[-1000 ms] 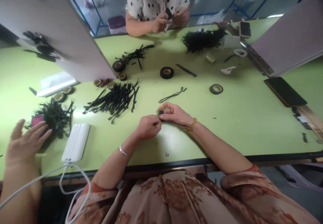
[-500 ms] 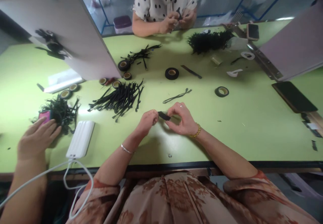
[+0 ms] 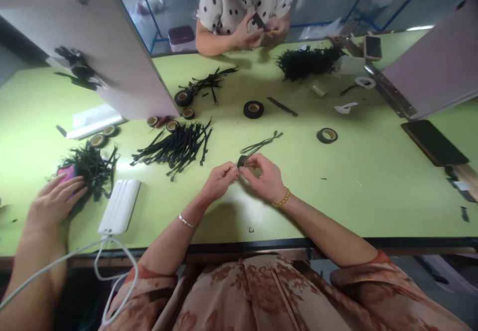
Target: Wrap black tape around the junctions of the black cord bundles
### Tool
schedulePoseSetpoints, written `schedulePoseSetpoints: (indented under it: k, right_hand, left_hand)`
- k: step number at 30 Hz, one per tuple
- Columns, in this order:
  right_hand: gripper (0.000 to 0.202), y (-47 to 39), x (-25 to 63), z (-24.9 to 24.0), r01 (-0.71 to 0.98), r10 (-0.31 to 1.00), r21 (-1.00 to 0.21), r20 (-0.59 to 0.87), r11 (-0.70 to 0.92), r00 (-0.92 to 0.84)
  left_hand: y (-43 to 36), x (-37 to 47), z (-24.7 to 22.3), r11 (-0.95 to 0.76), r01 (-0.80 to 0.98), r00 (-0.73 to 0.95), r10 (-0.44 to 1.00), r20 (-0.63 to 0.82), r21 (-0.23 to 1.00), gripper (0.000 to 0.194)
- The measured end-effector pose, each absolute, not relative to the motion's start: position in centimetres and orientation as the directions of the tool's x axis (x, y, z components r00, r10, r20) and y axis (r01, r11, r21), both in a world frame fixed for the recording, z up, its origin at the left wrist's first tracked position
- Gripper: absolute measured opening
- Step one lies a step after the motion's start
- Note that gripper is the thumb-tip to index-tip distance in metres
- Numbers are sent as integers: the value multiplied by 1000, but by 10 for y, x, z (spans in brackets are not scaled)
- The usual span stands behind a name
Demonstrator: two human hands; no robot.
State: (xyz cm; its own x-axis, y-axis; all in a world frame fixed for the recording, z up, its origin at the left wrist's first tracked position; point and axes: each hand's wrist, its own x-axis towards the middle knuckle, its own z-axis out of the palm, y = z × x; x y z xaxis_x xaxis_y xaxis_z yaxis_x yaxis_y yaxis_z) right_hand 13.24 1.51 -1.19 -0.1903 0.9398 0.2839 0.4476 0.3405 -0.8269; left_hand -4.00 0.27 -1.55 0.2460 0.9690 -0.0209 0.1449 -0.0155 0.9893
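My left hand (image 3: 221,180) is closed in a pinch at the near middle of the green table (image 3: 336,196), its fingertips against a small black piece (image 3: 242,161). My right hand (image 3: 266,175) grips that black piece between thumb and fingers, and the two hands almost touch. The piece looks like black tape or cloth; its details are too small to tell. Just beyond my hands lies a thin looped black cord (image 3: 261,143). A black tape roll (image 3: 253,109) rests farther back, and another tape roll (image 3: 327,135) sits to the right.
Black cords (image 3: 179,144) lie in a pile at left, near a white power bank (image 3: 119,206) with a cable. Another person's hand (image 3: 56,196) rests at far left. Across the table, a person in a dotted top (image 3: 224,10) holds a black piece. A phone (image 3: 435,143) lies right.
My right hand has turned and drawn inward toward my left hand, and the black piece has tilted and shifted slightly. The person opposite has raised and turned their black piece.
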Motion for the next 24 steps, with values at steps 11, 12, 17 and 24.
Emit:
schedulePoseSetpoints:
  k: [11, 12, 17, 24]
  right_hand:
    - [30, 21, 125, -25, -42, 983, -998, 51, 44, -176]
    - [29, 21, 124, -25, -41, 983, -998, 46, 39, -178]
    - [28, 18, 121, -26, -8, 983, -999, 52, 52, -179]
    - [24, 15, 120, -27, 62, 973, -988, 129, 143, -193]
  left_hand:
    - [-3, -34, -23, -246, 634, 133, 968, 211, 733, 11]
    - [-3, -33, -24, -297, 669, 144, 951, 274, 681, 10]
    - [-4, -30, -28, -357, 698, 151, 921, 359, 621, 13]
    - [-3, -27, -25, -212, 586, 41, 972, 233, 782, 4]
